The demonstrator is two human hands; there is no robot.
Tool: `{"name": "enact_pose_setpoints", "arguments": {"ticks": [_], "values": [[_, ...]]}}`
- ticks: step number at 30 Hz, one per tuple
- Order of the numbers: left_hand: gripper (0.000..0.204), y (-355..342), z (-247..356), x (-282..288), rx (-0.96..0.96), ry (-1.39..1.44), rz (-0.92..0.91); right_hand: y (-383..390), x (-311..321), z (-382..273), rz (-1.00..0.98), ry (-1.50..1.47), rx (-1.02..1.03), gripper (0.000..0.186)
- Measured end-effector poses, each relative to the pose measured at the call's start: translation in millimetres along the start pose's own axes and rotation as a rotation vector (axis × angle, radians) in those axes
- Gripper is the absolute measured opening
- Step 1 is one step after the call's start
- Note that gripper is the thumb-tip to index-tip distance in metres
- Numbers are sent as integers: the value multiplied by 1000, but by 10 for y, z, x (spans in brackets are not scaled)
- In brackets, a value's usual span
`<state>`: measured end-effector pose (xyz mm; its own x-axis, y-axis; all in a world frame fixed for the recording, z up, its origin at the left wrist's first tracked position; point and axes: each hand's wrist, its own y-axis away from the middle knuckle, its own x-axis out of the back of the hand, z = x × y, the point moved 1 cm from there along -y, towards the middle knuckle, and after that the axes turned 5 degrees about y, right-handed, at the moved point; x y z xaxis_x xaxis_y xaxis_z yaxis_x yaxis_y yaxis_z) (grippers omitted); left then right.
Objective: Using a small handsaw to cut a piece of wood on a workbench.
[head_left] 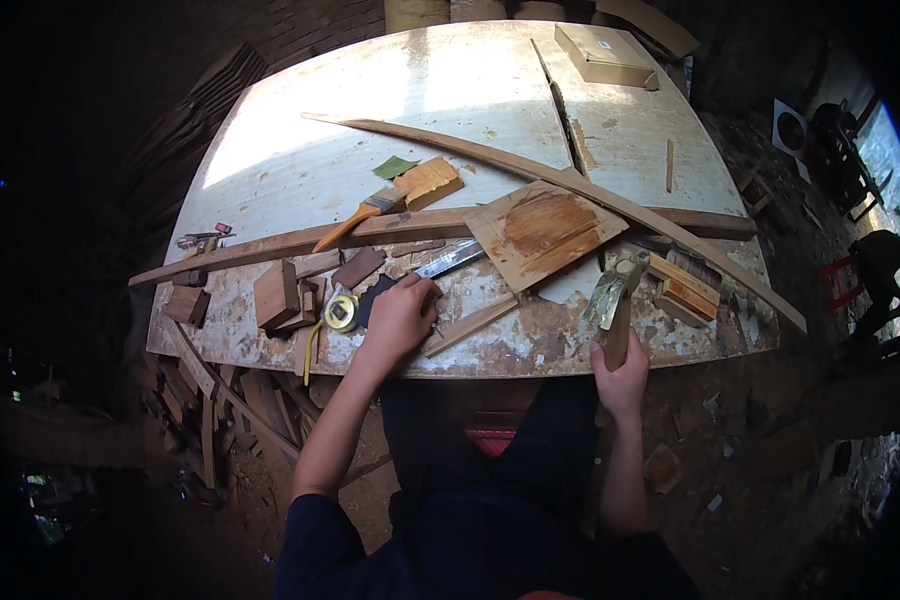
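My right hand [622,376] is closed round the wooden handle of a hammer [618,335], its worn metal head raised over the front right of the worktable. At the front middle, my left hand [402,318] has its fingers curled down, and what they grip is hidden. A flat metal strip [450,259] runs from its fingertips under a square wooden board [547,237] with a brown stain. Beside that hand's left edge lie a dark object [372,299] and a yellow tape measure [340,312]. A thin wooden stick [472,324] rests to its right.
Two long wooden strips [450,143] cross the worn worktable [300,190]. A paintbrush [355,217], a wood block [429,182] and a green leaf [395,167] lie mid-table. Small blocks [277,294] sit at left, stacked pieces [686,290] at right, a cardboard box [602,55] far right.
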<state>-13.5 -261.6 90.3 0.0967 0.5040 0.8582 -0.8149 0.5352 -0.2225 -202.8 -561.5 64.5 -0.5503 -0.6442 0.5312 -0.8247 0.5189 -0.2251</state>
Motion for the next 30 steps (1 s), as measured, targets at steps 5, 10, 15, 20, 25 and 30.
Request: {"name": "enact_pose_setpoints", "arguments": {"ticks": [5, 10, 15, 20, 25, 30], "values": [[14, 49, 27, 57, 14, -6, -15, 2, -5, 5, 16, 15, 38, 31], [11, 120, -13, 174, -35, 67, 56, -4, 5, -35, 8, 18, 17, 31], [19, 288, 179, 392, 39, 137, 21, -12, 1, -11, 4, 36, 30, 31], [31, 649, 208, 333, 13, 229, 33, -4, -38, 52, 10, -34, 1, 31], [35, 883, 226, -57, 102, 361, 249, 30, -66, 194, 4, -147, -6, 33], [40, 893, 394, -237, 111, 324, 396, 243, -80, 43, -130, -251, 84, 42]]}}
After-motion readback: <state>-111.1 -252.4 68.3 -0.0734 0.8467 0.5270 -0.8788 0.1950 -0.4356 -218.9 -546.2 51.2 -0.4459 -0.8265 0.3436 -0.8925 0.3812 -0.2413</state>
